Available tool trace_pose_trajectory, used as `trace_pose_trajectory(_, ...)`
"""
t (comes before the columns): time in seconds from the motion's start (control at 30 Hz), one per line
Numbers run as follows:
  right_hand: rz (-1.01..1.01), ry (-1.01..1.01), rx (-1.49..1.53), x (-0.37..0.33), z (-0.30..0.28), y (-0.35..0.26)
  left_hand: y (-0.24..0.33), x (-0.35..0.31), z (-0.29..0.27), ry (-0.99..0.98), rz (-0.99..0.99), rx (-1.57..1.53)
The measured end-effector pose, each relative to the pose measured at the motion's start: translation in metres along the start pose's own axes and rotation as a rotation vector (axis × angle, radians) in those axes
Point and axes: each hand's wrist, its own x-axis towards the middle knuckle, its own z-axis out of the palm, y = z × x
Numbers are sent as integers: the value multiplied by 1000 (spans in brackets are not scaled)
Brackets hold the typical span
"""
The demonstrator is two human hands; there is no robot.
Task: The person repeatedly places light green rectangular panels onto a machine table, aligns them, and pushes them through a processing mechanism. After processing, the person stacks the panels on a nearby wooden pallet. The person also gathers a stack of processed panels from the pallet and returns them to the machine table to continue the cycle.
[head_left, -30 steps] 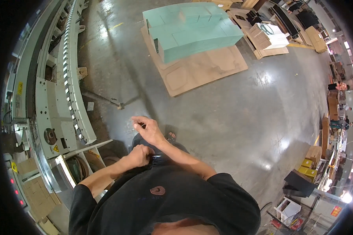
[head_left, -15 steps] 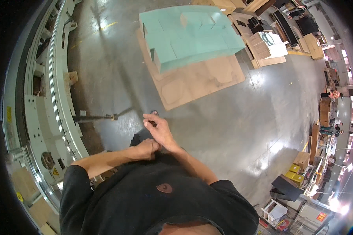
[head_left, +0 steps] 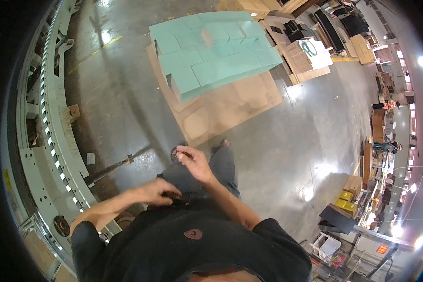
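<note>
My left hand hovers low in front of my waist, near the hem of the dark shirt. Its fingers are apart and loosely bent, with nothing seen in them. Over my legs, farther forward, is my right hand, its fingers curled loosely and slightly parted; no object shows there. The hands do not touch each other. Ahead, a low stack of pale green blocks or panels rests on a brown board on the floor.
A long pale machine frame with a toothed strip runs along my left, and a dark bar juts from it. Beyond the green stack are boards and cartons. Yellow boxes and a dark panel lie at right; people stand far off.
My hands have come apart: the left moved back and left from the right wrist, its fingers opening. My legs now show, and the green stack sits lower and more left in view.
</note>
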Motion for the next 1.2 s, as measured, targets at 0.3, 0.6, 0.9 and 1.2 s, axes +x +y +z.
trace_pose_trajectory(0.3, 219, 91, 117, 68, -91, -30, -97, 127, -104, 993, -348, -521)
trace_pose_trajectory(0.6, 368, 94, 214, 255, -240, -23, -96, 309, -208, 1223, -486, -679)
trace_pose_trajectory(0.9, 568, 5, 172, 351, -409, -91, -34, 466, -240, 1286, -711, -866)
trace_pose_trajectory(1.2, 656, 224, -16, 403, -541, -137, -1, 584, -290, 1235, -425, -916)
